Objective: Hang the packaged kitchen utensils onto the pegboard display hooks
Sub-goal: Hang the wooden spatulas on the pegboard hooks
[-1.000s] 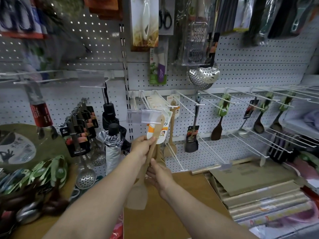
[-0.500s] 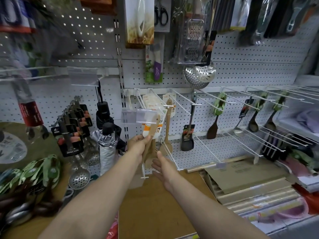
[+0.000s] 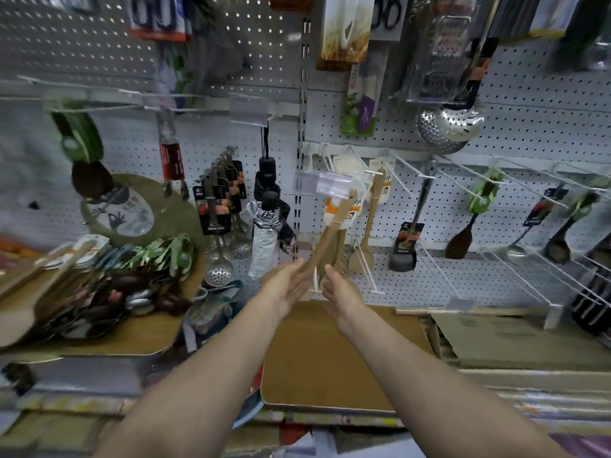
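A wooden spatula [image 3: 334,226] hangs tilted from a white hook [image 3: 350,173] on the pegboard [image 3: 529,127], its top just under the clear price tag holder [image 3: 322,184] at the hook's front end, its lower end slanting down and left. An orange and white card [image 3: 335,206] sits behind its handle. The left hand [image 3: 284,285] is spread, palm turned inward, with its fingertips [image 3: 299,263] touching the lower part of the spatula. The right hand [image 3: 342,290] is also spread with straight fingers, just beside the spatula and holding nothing; whether it touches is unclear. A second wooden spatula [image 3: 370,223] hangs upright on the next hook to the right, and beyond it a black turner [image 3: 405,249] and dark spoons [image 3: 461,239] hang on further hooks. A steel skimmer [image 3: 448,125] hangs above them. Left of the hands hang folded umbrellas [image 3: 266,233] and a row of small strainers [image 3: 218,209] with black cards. On the left end of the shelf [image 3: 330,358] lies a heap of loose utensils [image 3: 109,276], among them more wooden spatulas with cards. Flattened cardboard [image 3: 512,338] lies at the shelf's right end.
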The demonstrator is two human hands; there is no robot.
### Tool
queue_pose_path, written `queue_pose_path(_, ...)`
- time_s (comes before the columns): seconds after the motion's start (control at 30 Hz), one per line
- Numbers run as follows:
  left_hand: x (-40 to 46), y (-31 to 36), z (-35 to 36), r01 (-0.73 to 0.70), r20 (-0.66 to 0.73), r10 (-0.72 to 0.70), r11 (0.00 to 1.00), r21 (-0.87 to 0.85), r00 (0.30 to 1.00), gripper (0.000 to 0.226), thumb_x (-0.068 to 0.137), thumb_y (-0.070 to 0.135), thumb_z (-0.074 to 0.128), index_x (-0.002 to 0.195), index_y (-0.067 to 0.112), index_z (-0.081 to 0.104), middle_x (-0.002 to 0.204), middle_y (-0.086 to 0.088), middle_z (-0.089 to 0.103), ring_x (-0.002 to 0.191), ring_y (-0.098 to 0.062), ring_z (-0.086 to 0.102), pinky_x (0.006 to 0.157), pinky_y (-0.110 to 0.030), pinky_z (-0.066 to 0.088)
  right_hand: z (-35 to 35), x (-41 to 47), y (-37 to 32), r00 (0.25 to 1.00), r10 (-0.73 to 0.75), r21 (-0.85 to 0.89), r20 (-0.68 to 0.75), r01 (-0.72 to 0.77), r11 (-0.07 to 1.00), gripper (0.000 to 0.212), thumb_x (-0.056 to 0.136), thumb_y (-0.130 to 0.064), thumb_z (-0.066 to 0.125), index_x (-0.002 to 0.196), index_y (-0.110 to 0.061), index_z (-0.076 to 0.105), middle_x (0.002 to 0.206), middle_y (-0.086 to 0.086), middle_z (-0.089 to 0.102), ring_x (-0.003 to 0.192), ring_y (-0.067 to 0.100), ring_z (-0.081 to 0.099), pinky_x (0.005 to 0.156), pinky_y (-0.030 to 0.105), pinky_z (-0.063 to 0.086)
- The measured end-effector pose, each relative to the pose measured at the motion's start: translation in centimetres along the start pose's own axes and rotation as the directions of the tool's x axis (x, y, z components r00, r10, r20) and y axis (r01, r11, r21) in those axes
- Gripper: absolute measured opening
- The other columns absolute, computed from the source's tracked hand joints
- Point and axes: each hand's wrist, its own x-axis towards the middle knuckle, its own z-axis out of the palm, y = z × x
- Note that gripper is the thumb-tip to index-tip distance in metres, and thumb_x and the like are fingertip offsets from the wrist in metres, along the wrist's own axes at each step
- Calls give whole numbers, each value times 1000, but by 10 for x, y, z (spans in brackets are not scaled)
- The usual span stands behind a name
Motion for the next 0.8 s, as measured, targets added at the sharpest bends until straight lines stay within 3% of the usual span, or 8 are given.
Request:
queue_pose_path(0.13,-15,7,-26,8,-56,-6,1000,22,998,18,95,18,66,111,12,62,107,-5,64,106,-21,61,104,-40,49,24,-14,8,1000,2,-19,8,-2,1000,53,99,-41,57,144,-13,49,147,10,49,135,26,46,112,44,40)
queue_pose_path(0.2,-16,11,-44,7,-65,-5,1000,26,998,23,96,19,64,117,10,60,113,-4,61,103,-18,60,92,-36,53,39,-18,13,1000,-3,-25,-16,2,1000,47,98,-40,60,137,-14,53,141,9,53,126,24,50,106,43,44)
queue_pose_path(0.3,-22,20,-75,18,-76,-18,1000,8,997,39,95,24,66,131,12,58,132,-3,58,118,-18,56,71,-28,51,66,-25,21,1000,14,-64,-19,-16,998,37,97,-42,61,127,-22,54,139,6,53,121,22,50,103,41,44)
queue_pose_path(0.5,-45,54,-177,11,-153,-16,999,-38,988,7,95,23,66,99,17,65,126,-3,60,111,-16,60,75,-27,52,161,-45,46,996,76,-76,47,-72,995,50,100,-39,56,142,-13,48,139,5,53,132,26,49,98,37,43)
queue_pose_path(0.6,-61,82,-248,-7,-209,-3,999,-47,978,12,96,23,64,107,18,65,123,-2,61,97,-12,61,69,-27,50,230,-54,68,993,111,-76,45,-107,991,45,100,-35,57,137,-10,53,142,18,54,124,32,55,100,39,47)
queue_pose_path(0.63,-62,86,-256,3,-223,-12,999,-41,975,17,95,24,65,111,19,64,125,-2,61,102,-13,61,69,-28,49,237,-58,68,992,111,-77,59,-106,991,39,100,-34,58,131,-11,56,135,15,59,114,28,59,101,39,47)
queue_pose_path(0.7,-83,114,-347,-54,-293,27,995,-86,956,19,95,27,66,112,19,63,130,1,60,118,-16,58,76,-30,48,327,-74,102,975,172,-139,141,-153,978,30,101,-35,56,122,-14,58,121,6,61,110,20,56,103,40,44)
queue_pose_path(0.8,-94,127,-385,-53,-338,37,998,-38,940,30,96,29,64,124,18,60,133,1,55,134,-18,48,87,-31,43,368,-73,120,967,164,-102,194,-146,984,40,97,-38,61,128,-14,60,128,3,59,111,19,54,90,37,46)
